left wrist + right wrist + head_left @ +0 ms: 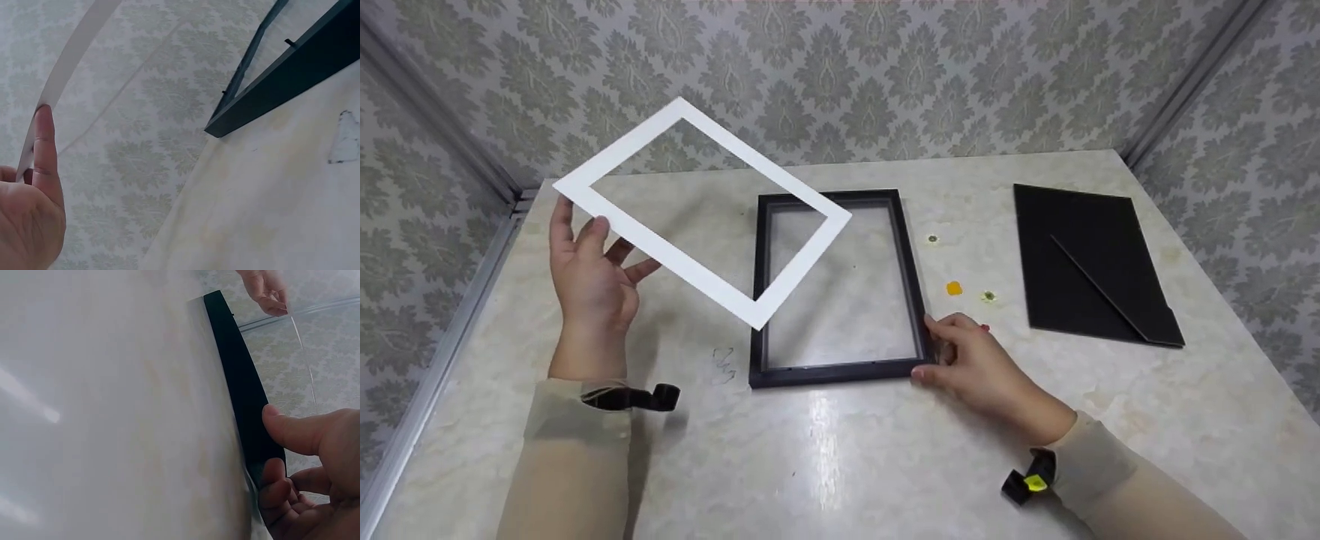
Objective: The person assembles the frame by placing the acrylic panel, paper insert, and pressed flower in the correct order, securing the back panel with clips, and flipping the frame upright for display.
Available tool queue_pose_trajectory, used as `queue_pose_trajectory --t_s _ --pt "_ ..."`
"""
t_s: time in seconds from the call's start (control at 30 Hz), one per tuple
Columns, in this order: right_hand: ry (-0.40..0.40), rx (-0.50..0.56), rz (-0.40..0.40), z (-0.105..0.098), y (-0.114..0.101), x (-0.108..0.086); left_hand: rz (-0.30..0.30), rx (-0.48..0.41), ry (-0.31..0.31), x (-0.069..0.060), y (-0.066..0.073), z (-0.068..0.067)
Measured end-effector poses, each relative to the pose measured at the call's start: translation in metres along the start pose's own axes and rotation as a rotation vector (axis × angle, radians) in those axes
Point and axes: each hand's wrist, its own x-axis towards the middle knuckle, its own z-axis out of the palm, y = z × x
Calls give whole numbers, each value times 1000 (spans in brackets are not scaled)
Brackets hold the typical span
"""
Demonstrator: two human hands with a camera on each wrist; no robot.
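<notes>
My left hand [596, 277] pinches a white rectangular mat board [660, 259] by its left corner and holds it raised and tilted. In the head view the mat overlaps the upper left of a black picture frame [840, 372]. The frame lies on the table with clear glazing inside it. My right hand [979, 360] grips the frame's lower right corner, thumb on the near side and fingers along the right side. In the right wrist view the frame's dark side [239, 377] runs up from the right thumb and fingers.
Right of the frame lie small pressed flowers [988, 297] and an orange petal-like piece [954, 288]; a bit of red shows by the right hand. Farther right is a black backing board [1087, 277] with a slanted stand flap. Patterned walls [825, 82] enclose the table.
</notes>
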Motion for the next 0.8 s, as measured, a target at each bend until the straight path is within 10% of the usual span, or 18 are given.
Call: queue_pose_trajectory --t_s 0.8 --pt "27 -41 -35 0 4 2 -153 563 -168 23 -69 61"
